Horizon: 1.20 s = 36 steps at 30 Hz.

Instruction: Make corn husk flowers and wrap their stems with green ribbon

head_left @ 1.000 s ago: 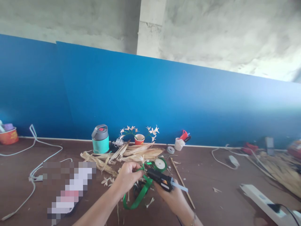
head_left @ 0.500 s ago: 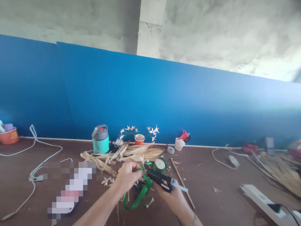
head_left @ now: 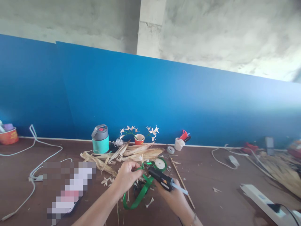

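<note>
My left hand [head_left: 129,175] is closed in a pinch, with a green ribbon [head_left: 141,197] at its fingertips. The ribbon hangs in a loop below the fingers. A small pale flower tip seems to rise above the pinch; the fingers hide what else they hold. Wrapped round a black hot glue gun [head_left: 161,179], my right hand [head_left: 170,196] keeps the nozzle close to the left fingertips. A clear glue stick [head_left: 180,188] sticks out of the gun's back. Just behind lies a green ribbon spool [head_left: 160,163].
Dried corn husks [head_left: 143,153] lie across the table behind my hands. Farther back stand a paper cup [head_left: 139,139] with pale flowers, a teal flask [head_left: 101,142] and a white cup [head_left: 179,144]. A thin stick [head_left: 183,183] and a power strip [head_left: 263,201] are to the right.
The glue gun has drawn back slightly to the right, its nozzle a little farther from the left fingertips. My left hand stays almost still with the ribbon.
</note>
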Motion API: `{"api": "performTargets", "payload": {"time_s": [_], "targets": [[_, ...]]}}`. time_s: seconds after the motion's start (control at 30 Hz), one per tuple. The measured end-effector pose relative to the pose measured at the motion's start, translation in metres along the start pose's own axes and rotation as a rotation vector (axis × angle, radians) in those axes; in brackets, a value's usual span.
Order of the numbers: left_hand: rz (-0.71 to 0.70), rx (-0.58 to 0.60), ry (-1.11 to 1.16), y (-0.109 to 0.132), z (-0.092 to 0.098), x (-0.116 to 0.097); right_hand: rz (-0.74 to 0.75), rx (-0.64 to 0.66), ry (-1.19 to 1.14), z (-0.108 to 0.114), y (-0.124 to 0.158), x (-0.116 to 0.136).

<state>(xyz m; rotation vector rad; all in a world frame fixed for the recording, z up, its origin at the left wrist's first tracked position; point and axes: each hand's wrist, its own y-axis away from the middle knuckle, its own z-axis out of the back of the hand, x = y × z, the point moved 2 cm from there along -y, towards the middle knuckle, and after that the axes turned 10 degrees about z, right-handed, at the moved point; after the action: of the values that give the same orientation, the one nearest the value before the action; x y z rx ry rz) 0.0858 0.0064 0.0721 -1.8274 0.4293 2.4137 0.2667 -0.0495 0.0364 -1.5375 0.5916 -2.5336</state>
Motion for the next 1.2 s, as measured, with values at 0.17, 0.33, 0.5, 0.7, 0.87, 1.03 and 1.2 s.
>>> {"api": "performTargets", "payload": {"time_s": [0.17, 0.33, 0.5, 0.7, 0.87, 1.03, 1.2], "targets": [[0.006, 0.005, 0.011, 0.002, 0.001, -0.002, 0.095, 0.138, 0.103, 0.014, -0.005, 0.016], [0.001, 0.0, 0.031, 0.005, 0.001, -0.005, 0.115, 0.277, 0.253, 0.025, -0.006, 0.011], [0.004, 0.026, 0.041, 0.005, 0.001, -0.004, 0.183, 0.312, 0.403, 0.024, -0.002, 0.011], [0.001, 0.028, 0.09, 0.007, 0.003, -0.012, 0.069, 0.57, 0.27, 0.046, 0.004, 0.036], [0.0, 0.005, 0.07, 0.008, 0.004, -0.013, 0.026, 0.091, -0.055, 0.07, -0.011, 0.02], [-0.001, 0.032, 0.112, 0.007, 0.003, -0.009, -0.079, 0.319, 0.326, 0.071, -0.007, -0.006], [0.026, 0.072, 0.176, 0.011, 0.004, -0.014, 0.01, 0.174, 0.073, 0.075, -0.007, -0.03]]}}
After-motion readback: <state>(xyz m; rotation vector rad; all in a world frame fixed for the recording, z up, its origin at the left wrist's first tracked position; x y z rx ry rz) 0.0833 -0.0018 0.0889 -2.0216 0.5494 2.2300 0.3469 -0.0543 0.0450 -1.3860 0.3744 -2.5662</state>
